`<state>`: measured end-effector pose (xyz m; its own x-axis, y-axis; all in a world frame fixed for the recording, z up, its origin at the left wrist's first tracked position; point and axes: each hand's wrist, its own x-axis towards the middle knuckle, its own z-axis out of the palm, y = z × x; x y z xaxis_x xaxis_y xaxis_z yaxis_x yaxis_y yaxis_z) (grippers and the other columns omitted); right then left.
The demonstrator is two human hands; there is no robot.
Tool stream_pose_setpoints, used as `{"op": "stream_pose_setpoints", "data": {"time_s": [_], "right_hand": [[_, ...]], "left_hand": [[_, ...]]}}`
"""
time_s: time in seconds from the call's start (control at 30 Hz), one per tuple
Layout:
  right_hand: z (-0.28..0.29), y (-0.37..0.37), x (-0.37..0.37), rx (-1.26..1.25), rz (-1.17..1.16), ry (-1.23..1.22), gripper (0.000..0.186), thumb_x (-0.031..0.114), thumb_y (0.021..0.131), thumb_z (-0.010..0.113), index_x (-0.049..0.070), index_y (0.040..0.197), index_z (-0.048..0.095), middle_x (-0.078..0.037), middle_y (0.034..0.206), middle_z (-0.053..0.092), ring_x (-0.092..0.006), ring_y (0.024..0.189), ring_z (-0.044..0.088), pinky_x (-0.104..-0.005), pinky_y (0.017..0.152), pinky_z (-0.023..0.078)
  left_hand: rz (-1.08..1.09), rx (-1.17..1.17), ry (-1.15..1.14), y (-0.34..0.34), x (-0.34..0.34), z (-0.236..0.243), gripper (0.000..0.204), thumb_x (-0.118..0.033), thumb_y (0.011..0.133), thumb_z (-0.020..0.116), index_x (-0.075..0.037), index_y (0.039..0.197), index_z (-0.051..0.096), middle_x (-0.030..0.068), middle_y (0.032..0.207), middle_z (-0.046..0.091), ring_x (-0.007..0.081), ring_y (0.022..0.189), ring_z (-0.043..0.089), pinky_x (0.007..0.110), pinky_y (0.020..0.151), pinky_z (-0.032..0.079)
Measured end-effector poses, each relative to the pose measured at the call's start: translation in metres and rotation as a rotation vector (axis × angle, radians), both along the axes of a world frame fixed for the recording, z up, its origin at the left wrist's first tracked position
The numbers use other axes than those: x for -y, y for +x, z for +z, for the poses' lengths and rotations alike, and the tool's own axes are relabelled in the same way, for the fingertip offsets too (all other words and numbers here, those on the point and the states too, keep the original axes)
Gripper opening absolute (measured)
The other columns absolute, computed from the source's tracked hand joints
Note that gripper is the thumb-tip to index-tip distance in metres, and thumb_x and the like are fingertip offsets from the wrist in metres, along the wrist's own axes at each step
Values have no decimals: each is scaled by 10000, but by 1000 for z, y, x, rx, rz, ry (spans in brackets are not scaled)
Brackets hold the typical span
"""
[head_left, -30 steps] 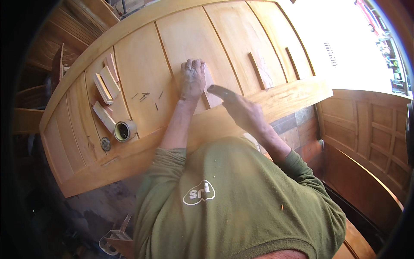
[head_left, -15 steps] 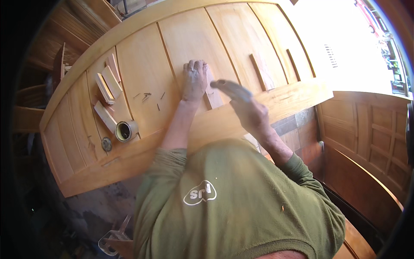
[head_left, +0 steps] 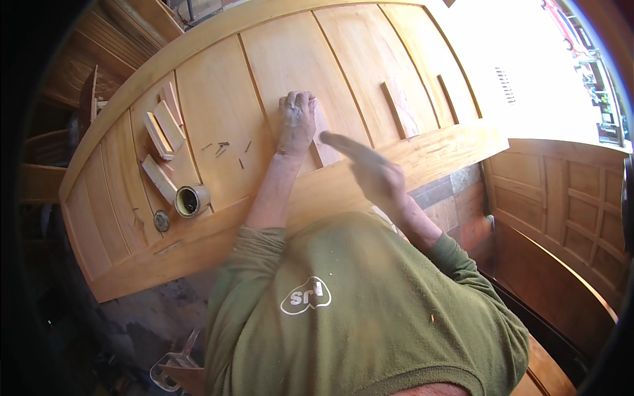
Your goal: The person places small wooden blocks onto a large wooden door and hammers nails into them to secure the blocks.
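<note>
My left hand is closed on a large, pale wooden door panel. It rests against the left side of a short wooden block; what the curled fingers hold is hidden. My right hand, smeared by motion, is wrapped round a hammer. The blurred tool points left, its far end by the block's right edge. Left of my left hand, several loose nails lie on the panel. Farther right, another wooden block and a thin strip stand against the panel's near rail.
On the panel's left part lie several wood offcuts, an open can on its side and a round lid. A panelled wooden piece stands at the right. A clear plastic chair is at the lower left.
The hammer and my right hand have dropped slightly toward me and to the left, the hammer's far end now lower beside the block. My left hand stays in place.
</note>
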<state>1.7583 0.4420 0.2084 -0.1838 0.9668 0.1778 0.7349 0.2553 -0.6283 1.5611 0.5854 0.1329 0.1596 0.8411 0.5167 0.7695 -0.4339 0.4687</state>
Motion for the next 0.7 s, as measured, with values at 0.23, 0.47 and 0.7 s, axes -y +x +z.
{"op": "stream_pose_setpoints", "data": {"time_s": [0.23, 0.47, 0.7], "right_hand": [[52, -9, -13, -9, 47, 330, 428, 126, 905, 836, 59, 1278, 639, -126, 1025, 777, -290, 773, 770, -386, 612, 608], [25, -6, -14, 232, 14, -64, 440, 147, 916, 822, 70, 1306, 634, -128, 993, 772, -309, 760, 762, -417, 601, 596], [14, -13, -5, 125, 108, 154, 407, 259, 977, 768, 79, 1321, 647, -114, 933, 754, -308, 713, 739, -434, 599, 591]], "left_hand": [[-14, 32, -23, -7, 5, -7, 124, -134, 1009, 654, -65, 1109, 631, 141, 1063, 650, 366, 1029, 602, 483, 939, 492], [-11, -41, -1, -6, -6, -11, 134, -188, 1042, 625, -78, 1118, 613, 108, 1091, 631, 337, 1030, 585, 462, 936, 496], [2, -58, 8, -4, 1, -2, 132, -199, 1050, 622, -73, 1087, 607, 90, 1059, 650, 298, 1027, 596, 446, 935, 488]]}}
